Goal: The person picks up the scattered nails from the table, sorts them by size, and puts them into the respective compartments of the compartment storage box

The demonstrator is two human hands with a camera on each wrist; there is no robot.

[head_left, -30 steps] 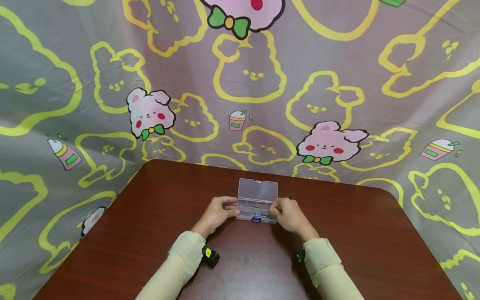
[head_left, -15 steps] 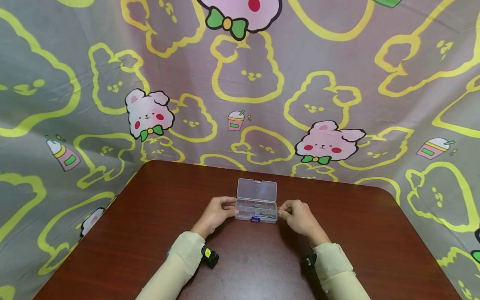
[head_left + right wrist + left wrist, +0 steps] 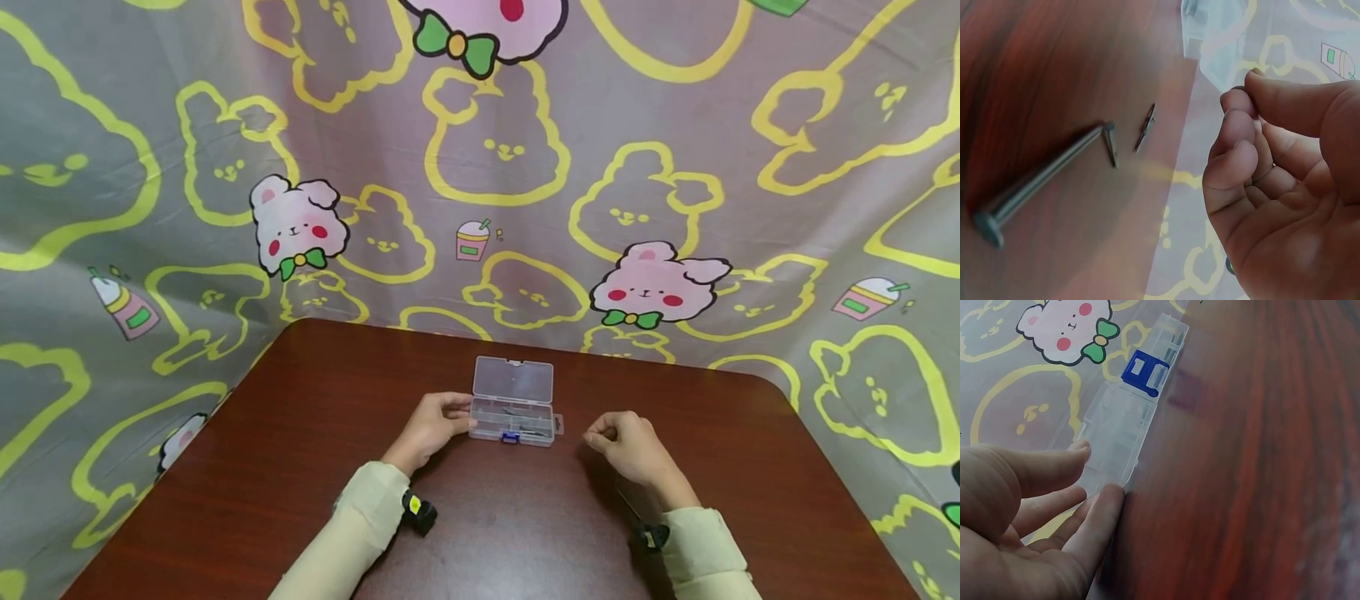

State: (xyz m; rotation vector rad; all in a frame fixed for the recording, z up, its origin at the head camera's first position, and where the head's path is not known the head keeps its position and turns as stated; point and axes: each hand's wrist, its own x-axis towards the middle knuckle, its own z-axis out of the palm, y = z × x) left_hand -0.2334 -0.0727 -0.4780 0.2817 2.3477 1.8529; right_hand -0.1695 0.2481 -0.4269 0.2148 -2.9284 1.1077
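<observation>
A clear plastic compartment box [image 3: 489,433] stands on the table with its lid [image 3: 513,380] raised and a blue latch [image 3: 1145,373] in front. Thin dark metal pieces [image 3: 534,431] lie inside it. My left hand [image 3: 433,427] holds the box's left end between thumb and fingers. To the right of the box, my right hand [image 3: 628,446] is lifted over the table, thumb and index fingertips together. A dark sliver [image 3: 1240,89] shows at that pinch; its kind I cannot tell. Below lie a long nail [image 3: 1047,177], a smaller nail [image 3: 1111,147] and thin dark pieces [image 3: 1145,128].
The dark red-brown wooden table [image 3: 322,375] has rounded far corners. A grey curtain [image 3: 375,150] with yellow outlines and cartoon rabbits hangs behind and at both sides. A hanging tab [image 3: 558,424] sticks out from the box's right end.
My right hand has left the box's right compartments and moved to the right and toward me, fingertips still together. My left hand and the box have stayed in place.
</observation>
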